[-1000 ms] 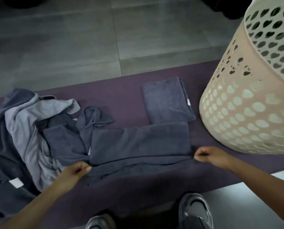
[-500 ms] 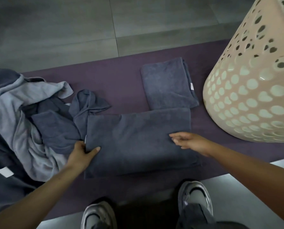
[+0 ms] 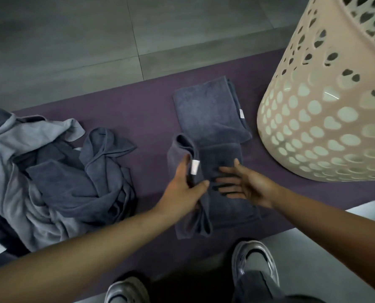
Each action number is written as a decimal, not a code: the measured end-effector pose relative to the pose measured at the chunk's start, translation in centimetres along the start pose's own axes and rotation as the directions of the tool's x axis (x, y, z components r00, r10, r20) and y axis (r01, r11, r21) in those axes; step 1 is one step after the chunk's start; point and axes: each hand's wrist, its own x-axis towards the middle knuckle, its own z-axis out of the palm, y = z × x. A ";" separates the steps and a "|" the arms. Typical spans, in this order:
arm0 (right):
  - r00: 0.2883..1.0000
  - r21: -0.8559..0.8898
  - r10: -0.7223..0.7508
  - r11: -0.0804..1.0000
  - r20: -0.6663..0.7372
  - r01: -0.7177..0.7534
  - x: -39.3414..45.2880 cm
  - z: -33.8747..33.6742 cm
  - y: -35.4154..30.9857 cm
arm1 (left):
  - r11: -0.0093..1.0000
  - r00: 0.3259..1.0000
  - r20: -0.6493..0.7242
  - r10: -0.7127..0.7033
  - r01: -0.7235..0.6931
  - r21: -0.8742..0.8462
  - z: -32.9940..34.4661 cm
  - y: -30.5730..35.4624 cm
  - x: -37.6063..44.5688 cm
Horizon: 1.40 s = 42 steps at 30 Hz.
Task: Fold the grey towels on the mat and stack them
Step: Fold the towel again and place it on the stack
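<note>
A dark grey towel (image 3: pixel 223 206) lies half folded on the purple mat (image 3: pixel 151 119) in front of me. My left hand (image 3: pixel 185 186) grips its left edge, lifted and turned over toward the right, with a white tag showing by my fingers. My right hand (image 3: pixel 243 182) lies flat with straight fingers on the towel's right half. Just beyond it sits a folded grey towel (image 3: pixel 208 110) with a small white tag. A heap of unfolded grey towels (image 3: pixel 51 171) covers the mat's left end.
A tall cream laundry basket (image 3: pixel 326 101) with cut-out holes stands on the mat's right end, close to the folded towel. Grey floor tiles (image 3: pixel 94 40) lie beyond the mat. My two shoes (image 3: pixel 254 261) show at the bottom edge.
My left hand has lifted the towel's left edge and carried it rightward over the middle, narrowing the towel. My right hand has shifted a little left and stays pressed flat on it.
</note>
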 end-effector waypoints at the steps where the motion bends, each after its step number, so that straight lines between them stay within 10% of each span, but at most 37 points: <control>1: 1.000 0.046 -0.007 0.999 -0.014 0.008 -0.1 -0.1 -0.3 | 0.998 1.000 0.018 0.017 -0.017 0.054 1.7 0.2 0.9; 17: 0.959 -0.344 -0.132 0.938 -0.251 0.040 0.4 -0.1 0.2 | 0.982 0.968 0.243 -0.064 0.018 0.187 7.2 -2.4 5.3; 22: 0.908 -0.690 -0.276 0.723 -0.316 -0.021 0.4 0.2 1.2 | 0.758 0.917 -0.164 0.363 -0.188 0.625 4.4 -4.8 4.5; 26: 0.772 -0.802 -0.475 0.593 -0.423 -0.075 -0.1 0.3 2.1 | 0.447 0.913 0.020 0.407 -0.218 0.868 2.9 -8.3 5.5; 30: 0.838 -0.824 -0.315 0.511 -0.445 -0.245 0.3 -0.3 2.8 | 0.218 0.930 0.228 0.287 -0.295 0.930 2.5 -10.7 5.9; 34: 0.706 -0.979 -0.679 0.124 -0.203 -0.162 1.2 0.7 3.3 | 0.168 0.921 0.256 0.293 -0.313 0.935 2.8 -11.2 6.2; 37: 0.774 -0.983 -0.620 -0.181 0.130 0.020 2.8 1.4 4.5 | 0.194 0.922 0.243 0.302 -0.309 0.931 2.7 -11.7 6.2; 42: 0.870 -0.972 -0.493 -0.200 -0.009 -0.124 2.9 -1.9 7.1 | 0.162 0.916 0.273 0.295 -0.329 0.930 2.0 -13.3 5.1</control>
